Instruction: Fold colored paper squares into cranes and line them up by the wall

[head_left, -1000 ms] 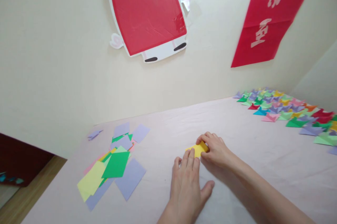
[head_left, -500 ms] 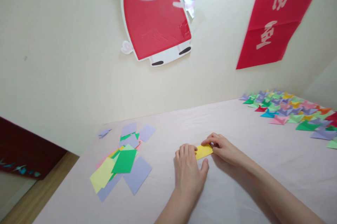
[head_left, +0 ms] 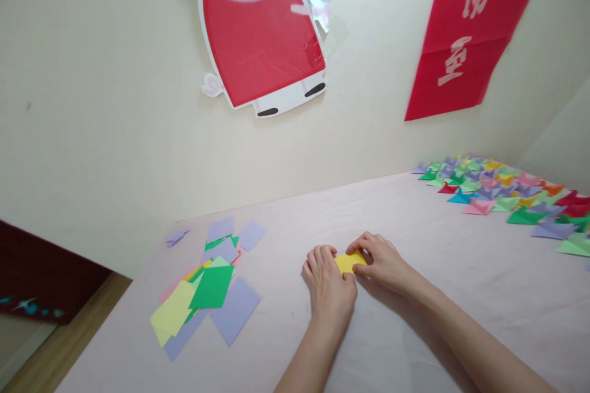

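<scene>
A yellow piece of paper (head_left: 346, 262), folded into a small rectangle, lies on the table between my hands. My left hand (head_left: 328, 282) covers its left end, fingers curled over the far side and thumb at the near edge. At the other end, my right hand (head_left: 378, 261) grips the paper between thumb and fingers, the index finger on the far edge. The paper's left end is hidden under my left fingers.
Loose coloured sheets lie at left, with a green sheet (head_left: 212, 286) on top and a pale yellow sheet (head_left: 173, 313) beside it. Rows of folded paper figures (head_left: 504, 193) stand at the right. The wall (head_left: 295, 153) rises behind the tabletop (head_left: 258, 368).
My left thumb has moved in against the near edge of the yellow paper, and my right thumb has slid onto it. The whole view has shifted slightly.
</scene>
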Tool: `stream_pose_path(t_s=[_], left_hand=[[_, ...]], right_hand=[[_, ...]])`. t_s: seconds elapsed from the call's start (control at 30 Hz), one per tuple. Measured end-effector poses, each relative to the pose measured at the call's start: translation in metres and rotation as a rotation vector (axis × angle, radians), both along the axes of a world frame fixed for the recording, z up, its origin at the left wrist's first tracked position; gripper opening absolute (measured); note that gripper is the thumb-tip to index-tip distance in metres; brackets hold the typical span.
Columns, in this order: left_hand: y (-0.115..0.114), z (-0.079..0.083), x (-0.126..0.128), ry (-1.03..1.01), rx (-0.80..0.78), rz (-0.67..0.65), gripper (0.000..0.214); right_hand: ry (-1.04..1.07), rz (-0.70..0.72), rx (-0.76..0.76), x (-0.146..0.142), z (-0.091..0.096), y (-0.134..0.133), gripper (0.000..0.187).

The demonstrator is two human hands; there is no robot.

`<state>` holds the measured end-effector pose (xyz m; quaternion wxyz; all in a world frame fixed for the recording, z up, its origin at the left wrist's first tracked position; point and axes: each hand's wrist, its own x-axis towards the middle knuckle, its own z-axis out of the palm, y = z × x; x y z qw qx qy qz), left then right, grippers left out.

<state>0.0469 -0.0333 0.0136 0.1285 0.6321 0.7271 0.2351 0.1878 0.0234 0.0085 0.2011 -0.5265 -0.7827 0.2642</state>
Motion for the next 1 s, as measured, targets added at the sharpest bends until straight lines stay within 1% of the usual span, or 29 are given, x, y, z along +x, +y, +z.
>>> stream_pose_path(t_s=[0.27,0.33,0.47,0.7,0.8,0.9,0.93,1.0], left_hand=[[0.003,-0.003,-0.006,-0.105,-0.020,0.026,0.047],[0.003,-0.003,-0.008,-0.118,-0.019,0.025,0.049],[0.003,-0.002,-0.009,-0.127,-0.014,0.021,0.053],[0.003,-0.004,-0.014,-0.161,-0.020,0.005,0.058],[0.001,-0.004,-0.020,-0.181,-0.039,-0.038,0.062],[-0.004,-0.003,-0.026,-0.196,-0.047,-0.119,0.066],[-0.006,-0.003,-0.027,-0.201,-0.039,-0.144,0.066],[-0.009,-0.004,-0.027,-0.218,-0.006,-0.175,0.063]], right_hand=[[-0.121,-0.092,0.076,-0.014,0.001,-0.009,0.023],[-0.117,-0.088,0.067,-0.014,0.000,-0.009,0.025],[-0.038,-0.059,0.001,-0.008,-0.003,-0.003,0.028],[0.112,-0.012,-0.075,0.009,-0.009,0.011,0.053],[0.190,0.009,-0.117,0.013,-0.012,0.013,0.057],[0.245,0.007,-0.159,0.014,-0.013,0.010,0.055],[0.249,0.004,-0.157,0.013,-0.012,0.009,0.054],[0.198,0.021,-0.108,0.011,-0.011,0.005,0.056]])
